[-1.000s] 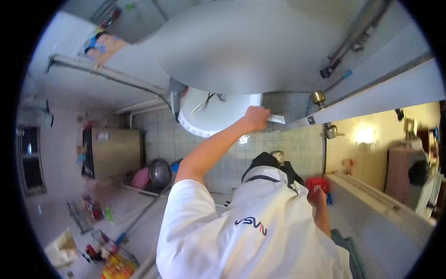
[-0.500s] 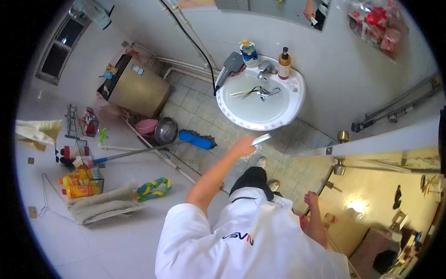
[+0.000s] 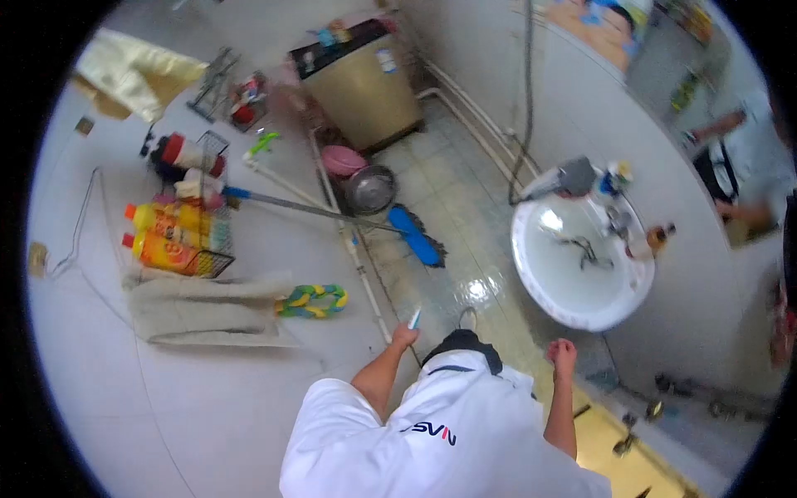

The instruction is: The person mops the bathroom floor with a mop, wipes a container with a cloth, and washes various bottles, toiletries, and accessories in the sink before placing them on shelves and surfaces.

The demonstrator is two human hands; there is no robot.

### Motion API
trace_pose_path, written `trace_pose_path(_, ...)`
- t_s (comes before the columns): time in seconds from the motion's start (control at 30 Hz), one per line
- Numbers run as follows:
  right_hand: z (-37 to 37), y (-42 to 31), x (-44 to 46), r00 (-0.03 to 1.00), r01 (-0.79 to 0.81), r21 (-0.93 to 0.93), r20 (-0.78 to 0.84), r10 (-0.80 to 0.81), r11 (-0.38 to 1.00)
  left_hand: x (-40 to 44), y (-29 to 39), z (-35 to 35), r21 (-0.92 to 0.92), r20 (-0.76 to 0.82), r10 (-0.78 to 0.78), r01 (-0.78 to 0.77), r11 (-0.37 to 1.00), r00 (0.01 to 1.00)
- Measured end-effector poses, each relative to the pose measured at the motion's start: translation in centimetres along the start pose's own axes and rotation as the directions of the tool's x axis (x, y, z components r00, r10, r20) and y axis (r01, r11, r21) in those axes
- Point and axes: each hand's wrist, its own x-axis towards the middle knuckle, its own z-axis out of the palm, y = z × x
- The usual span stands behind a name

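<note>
My left hand (image 3: 404, 335) is closed around one end of a slim white-and-blue object (image 3: 414, 319), whose kind I cannot make out. It is held low in front of my left side, beside the wall pipe. My right hand (image 3: 563, 354) is raised at my right side below the washbasin, touching nothing. Its fingers are loosely curled and slightly apart, with nothing visible in them. The white oval washbasin (image 3: 531, 278) stands ahead to the right, with a dark cord-like thing (image 3: 591, 253) in its bowl. A grey hair dryer (image 3: 574, 178) lies on its rim.
A blue mop (image 3: 415, 236) leans across the tiled floor near a metal basin (image 3: 371, 189) and a pink basin (image 3: 342, 160). A washing machine (image 3: 365, 91) stands at the back. On the left wall are a wire rack (image 3: 220, 241) with bottles and a hanging grey cloth (image 3: 207, 311).
The view has turned left, so the washbasin now sits further right. My left hand has moved away from the basin toward the left wall, still holding the white-and-blue object. My right hand is raised higher.
</note>
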Motion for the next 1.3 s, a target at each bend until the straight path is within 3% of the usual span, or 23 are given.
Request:
trace_pose_path(0.03, 2.4, -2.2, 2.1, 0.999, 0.001, -0.024, 0.049, 0.0, 1.0, 0.9, 0.0, -0.5, 0.09, -0.081, 0.043, -0.036, 0.995, 0.996)
trace_pose_path(0.07, 3.7, -3.1, 4.6, 0.994, 0.039, -0.029, 0.102, -0.036, 0.999, 0.6, 0.8, -1.6, 0.057, -0.117, 0.004, 0.003, 0.998, 0.993)
trace_pose_path(0.13, 8.0, -5.5, 7.1, 0.981, 0.057, -0.014, 0.184, -0.053, 0.998, 0.1, 2.2, -4.2, -0.045, 0.013, -0.095, 0.095, 0.994, 0.995)
trace_pose_path(0.23, 12.8, -9.3, 8.8, 0.947, 0.086, -0.127, 0.319, -0.041, 0.988, 1.6, 4.0, -5.3, -0.164, -0.002, -0.111, 0.11, 0.98, 0.994)
trace_pose_path(0.37, 19.4, -12.8, 6.9, 0.846, 0.111, -0.231, 0.533, 0.03, 0.967, -0.4, 11.5, -6.9, -0.221, -0.304, 0.205, -0.278, 0.935, 0.93)
trace_pose_path(0.43, 22.7, -13.8, 5.5, 0.695, 0.097, -0.255, 0.709, 0.118, 0.962, -2.2, 16.0, -8.3, -0.255, -0.251, 0.289, -0.351, 0.901, 0.924)
trace_pose_path(0.5, 25.7, -16.2, 2.1, 0.561, -0.058, -0.242, 0.795, 0.232, 0.969, -4.4, 19.9, -8.7, -0.287, -0.245, 0.325, -0.388, 0.876, 0.914)
trace_pose_path(0.63, 28.6, -17.3, -0.5, 0.47, 0.046, -0.29, 0.851, 0.236, 0.956, -7.5, 24.7, -8.7, -0.224, -0.242, 0.396, -0.448, 0.866, 0.886)
trace_pose_path(0.7, 29.3, -18.3, -0.5, 0.335, 0.179, -0.26, 0.923, 0.19, 0.949, -9.1, 25.6, -8.4, -0.161, -0.197, 0.336, -0.368, 0.916, 0.921)
trace_pose_path(0.73, 29.5, -18.0, 0.0, 0.299, 0.141, -0.261, 0.931, 0.21, 0.955, -9.3, 25.3, -7.9, -0.165, -0.259, 0.342, -0.391, 0.906, 0.903)
trace_pose_path(0.8, 29.7, -17.9, 0.6, 0.303, 0.125, -0.301, 0.919, 0.252, 0.946, -9.1, 24.3, -7.2, -0.199, -0.388, 0.361, -0.46, 0.865, 0.848)
trace_pose_path(0.93, 28.8, -18.6, 1.8, 0.325, 0.054, -0.364, 0.887, 0.328, 0.93, -11.2, 22.9, -7.0, -0.209, -0.402, 0.333, -0.439, 0.874, 0.853)
trace_pose_path(1.0, 28.4, -18.6, 2.7, 0.368, -0.025, -0.394, 0.851, 0.374, 0.919, -12.3, 22.9, -7.5, -0.413, -0.322, 0.141, -0.273, 0.869, 0.936)
trace_pose_path(1.03, 28.1, -18.6, 3.2, 0.386, -0.027, -0.385, 0.847, 0.365, 0.923, -12.0, 22.0, -6.8, -0.41, -0.312, 0.159, -0.284, 0.867, 0.937)
trace_pose_path(1.1, 27.5, -19.0, 3.6, 0.451, -0.253, -0.327, 0.793, 0.41, 0.911, -10.5, 19.2, -4.6, -0.466, -0.463, 0.096, -0.334, 0.82, 0.881)
trace_pose_path(1.13, 27.3, -18.7, 4.2, 0.477, -0.305, -0.265, 0.789, 0.388, 0.915, -10.3, 18.3, -4.5, -0.466, -0.453, 0.108, -0.339, 0.817, 0.885)
trace_pose_path(1.17, 27.0, -18.6, 4.8, 0.488, -0.306, -0.26, 0.783, 0.385, 0.916, -10.3, 17.4, -4.3, -0.495, -0.443, 0.046, -0.287, 0.82, 0.895)
trace_pose_path(1.23, 26.4, -18.4, 6.0, 0.619, -0.272, -0.222, 0.705, 0.347, 0.936, -9.6, 16.1, -3.4, -0.533, -0.417, -0.024, -0.223, 0.816, 0.909)
trace_pose_path(1.3, 25.8, -16.7, 8.1, 0.634, -0.299, -0.153, 0.706, 0.316, 0.942, -9.7, 14.0, -2.5, -0.419, -0.456, -0.053, -0.161, 0.893, 0.888)
